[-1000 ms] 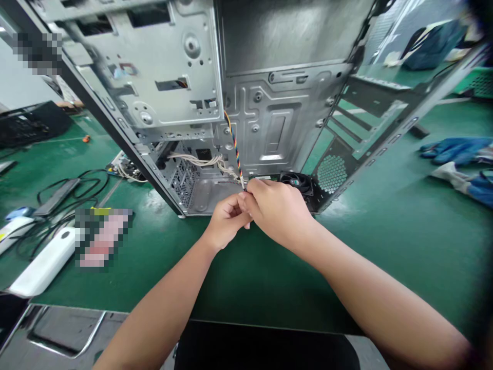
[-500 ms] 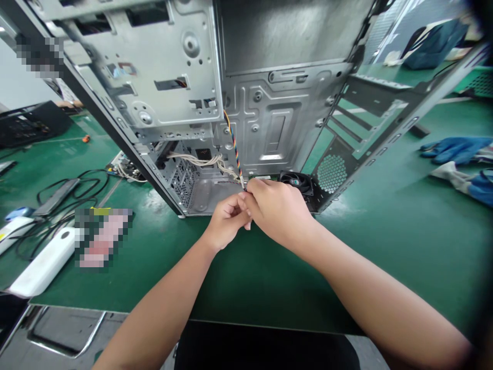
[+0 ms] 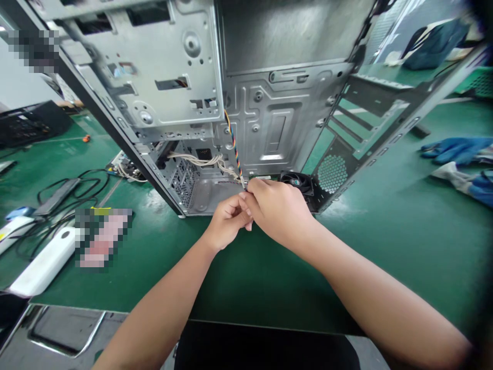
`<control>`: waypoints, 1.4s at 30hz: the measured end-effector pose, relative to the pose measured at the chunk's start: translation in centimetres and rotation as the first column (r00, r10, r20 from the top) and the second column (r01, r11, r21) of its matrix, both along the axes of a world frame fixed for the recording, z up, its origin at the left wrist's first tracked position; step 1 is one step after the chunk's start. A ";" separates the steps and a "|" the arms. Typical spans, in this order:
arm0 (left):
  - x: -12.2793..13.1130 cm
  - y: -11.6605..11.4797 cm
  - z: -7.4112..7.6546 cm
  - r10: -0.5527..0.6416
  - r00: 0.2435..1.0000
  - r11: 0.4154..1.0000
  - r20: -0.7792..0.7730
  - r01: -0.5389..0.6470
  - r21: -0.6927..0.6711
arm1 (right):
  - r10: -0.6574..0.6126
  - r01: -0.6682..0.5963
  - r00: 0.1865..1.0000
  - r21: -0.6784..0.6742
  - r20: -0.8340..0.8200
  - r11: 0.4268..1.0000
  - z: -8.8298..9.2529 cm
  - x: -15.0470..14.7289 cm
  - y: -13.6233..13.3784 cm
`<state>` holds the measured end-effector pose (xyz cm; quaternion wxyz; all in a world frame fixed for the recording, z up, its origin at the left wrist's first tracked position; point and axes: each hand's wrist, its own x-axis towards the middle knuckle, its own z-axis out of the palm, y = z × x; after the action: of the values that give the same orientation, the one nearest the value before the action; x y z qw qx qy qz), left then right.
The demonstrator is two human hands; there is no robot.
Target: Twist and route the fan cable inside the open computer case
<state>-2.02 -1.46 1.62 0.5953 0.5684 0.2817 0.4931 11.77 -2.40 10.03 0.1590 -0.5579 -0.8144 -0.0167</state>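
An open computer case stands at the front of the green table. From its drive cage a twisted multicoloured cable runs down to my two hands, which meet just outside the case's lower edge. My left hand and my right hand are closed with fingertips pressed together on the cable's lower end. My fingers hide that end. Behind them, a bundle of whitish wires hangs inside the case. A black cooling fan sits just beyond my right hand.
On the left lie a white power strip, black cords and a blurred-out pinkish item. A black box-shaped unit stands farther back. Blue and grey gloves lie at right, with a green basket behind.
Almost nothing differs. Both hands stay at the cable's end, with only a tiny shift of the fingers and of the view.
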 end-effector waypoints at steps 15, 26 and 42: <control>0.3 -0.1 0.1 0.023 0.998 1.000 0.065 -0.022 -0.022 | 0.006 -0.006 1.000 0.001 0.001 1.000 -0.1 0.0 -0.1; 0.0 -0.1 0.1 -0.011 1.000 1.000 0.009 0.011 -0.009 | 0.013 -0.013 0.999 0.004 0.033 1.000 -0.2 -0.1 0.0; 0.4 -0.1 0.1 0.032 0.998 0.999 0.052 -0.031 -0.031 | 0.012 -0.013 1.000 -0.012 -0.017 1.000 0.0 0.0 -0.1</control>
<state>-1.64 -1.58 1.75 0.6031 0.5417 0.2821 0.5130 11.72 -2.48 10.08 0.1627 -0.5538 -0.8166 -0.0061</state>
